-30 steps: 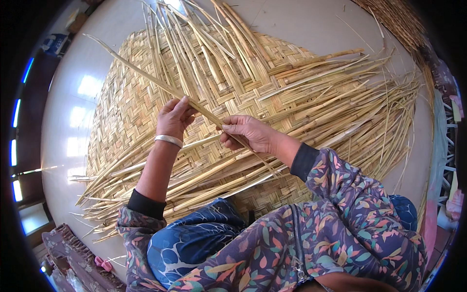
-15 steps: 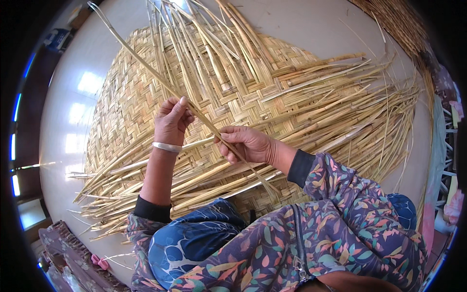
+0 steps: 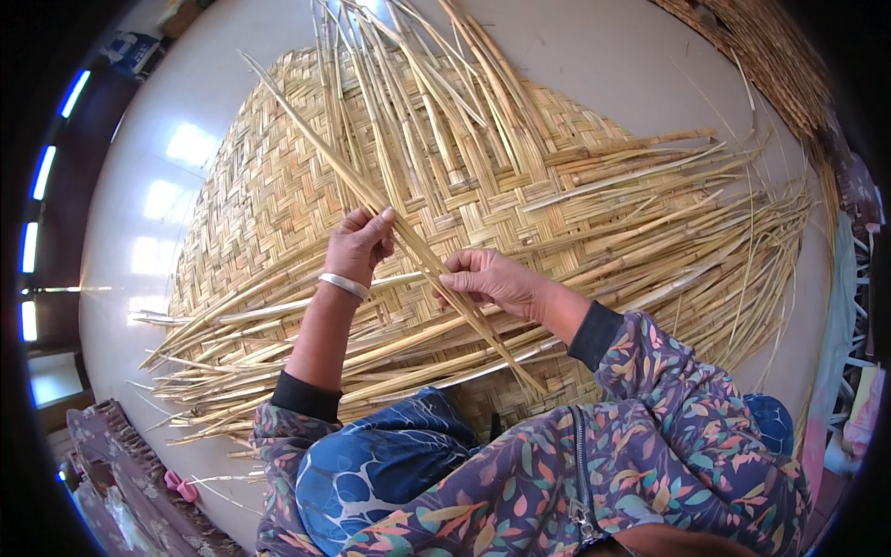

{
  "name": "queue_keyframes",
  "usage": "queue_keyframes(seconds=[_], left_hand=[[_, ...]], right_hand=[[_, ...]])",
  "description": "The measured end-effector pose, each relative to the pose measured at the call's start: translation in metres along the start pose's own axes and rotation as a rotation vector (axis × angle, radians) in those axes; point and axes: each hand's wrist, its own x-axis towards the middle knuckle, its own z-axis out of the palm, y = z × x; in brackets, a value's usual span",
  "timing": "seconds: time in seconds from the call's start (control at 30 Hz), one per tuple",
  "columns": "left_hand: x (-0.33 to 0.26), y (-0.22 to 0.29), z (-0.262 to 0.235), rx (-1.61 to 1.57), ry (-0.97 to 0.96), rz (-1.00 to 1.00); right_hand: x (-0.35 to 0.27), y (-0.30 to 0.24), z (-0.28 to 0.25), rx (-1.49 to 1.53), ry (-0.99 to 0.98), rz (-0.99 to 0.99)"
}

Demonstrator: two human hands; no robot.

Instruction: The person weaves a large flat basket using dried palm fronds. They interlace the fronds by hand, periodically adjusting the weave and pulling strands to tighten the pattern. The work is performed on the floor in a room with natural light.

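A flattened, split reed strip (image 3: 316,139) slants across the view from the upper left down toward my lap. Pinched around its middle is my left hand (image 3: 360,246), thumb on top, with a pale bangle at the wrist. My right hand (image 3: 497,281) grips the same strip lower down, its fingertips partly hidden beneath. Under both hands spreads a large woven reed mat (image 3: 255,176) in a diagonal pattern. Loose reed strips (image 3: 640,251) lie across it in a thick layer, fanning out to the right. More upright strips (image 3: 445,121) stick out from the weave at the far side.
A bundle of brownish reeds (image 3: 770,56) lies at the far right. Pale glossy floor (image 3: 139,186) borders the mat. A patterned cloth (image 3: 139,473) with a pink item (image 3: 181,485) sits at the near left. My knee in blue trousers (image 3: 380,455) rests close to the mat.
The strip has slid down and rightward in the view, its far tip now nearer and straighter. Both hands have shifted slightly right and down, still gripping it. The whole view has shifted slightly too.
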Motion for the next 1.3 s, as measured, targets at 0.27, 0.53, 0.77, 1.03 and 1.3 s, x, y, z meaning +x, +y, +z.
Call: queue_keyframes(seconds=[0.27,0.53,0.77,1.03,1.3], left_hand=[[-0.002,-0.013,0.016,0.130,0.071,0.115],[-0.003,-0.014,0.019,0.180,0.087,0.218],[0.003,-0.008,0.012,0.187,0.050,0.136],[0.011,0.026,-0.016,0.066,-0.044,0.108],[0.000,0.047,-0.034,0.126,-0.081,-0.002]], right_hand=[[0.008,0.015,0.000,-0.343,0.167,-0.001],[0.008,0.010,0.010,-0.296,0.061,0.153],[0.000,0.034,0.007,-0.203,-0.154,0.329],[-0.006,0.046,-0.009,-0.206,-0.181,0.459],[-0.008,0.041,-0.021,-0.379,-0.171,0.478]])
